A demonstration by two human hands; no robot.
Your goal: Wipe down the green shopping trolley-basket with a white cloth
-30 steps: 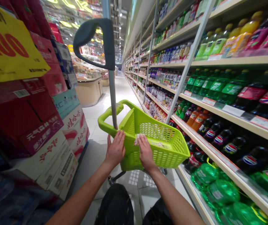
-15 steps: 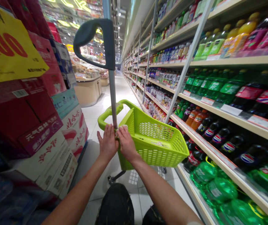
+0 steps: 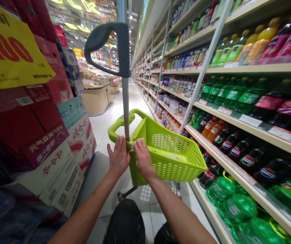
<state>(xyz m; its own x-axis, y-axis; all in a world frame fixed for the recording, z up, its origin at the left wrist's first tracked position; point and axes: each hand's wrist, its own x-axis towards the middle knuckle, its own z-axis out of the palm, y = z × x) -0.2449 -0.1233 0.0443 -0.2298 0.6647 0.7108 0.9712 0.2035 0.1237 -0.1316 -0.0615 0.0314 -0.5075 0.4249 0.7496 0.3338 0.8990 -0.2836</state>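
A lime-green wheeled shopping basket (image 3: 176,173) stands in front of my knees, with a metal pole and a grey pull handle (image 3: 125,51) rising from its near end. My left hand (image 3: 118,157) lies against the basket's near rim by the foot of the pole, thumb apart and fingers stretched out. Just to its right, my right hand (image 3: 142,157) presses a crumpled whitish wipe (image 3: 134,145) onto the rim, its fingers bent over it. Whether the wipe is paper or cloth I cannot tell. Small pale scraps or marks show on the basket's floor.
Shelves of bottled drinks (image 3: 247,91) run along the right, close to the basket. Stacked drink cartons (image 3: 33,128) and a yellow price sign (image 3: 10,51) crowd the left. A tiled aisle (image 3: 132,91) leads ahead past a rounded display counter (image 3: 96,100).
The pole and handle have tilted or shifted slightly right and down in view. My right hand has slid a little right and down along the rim with the wipe; my left hand stays beside the pole.
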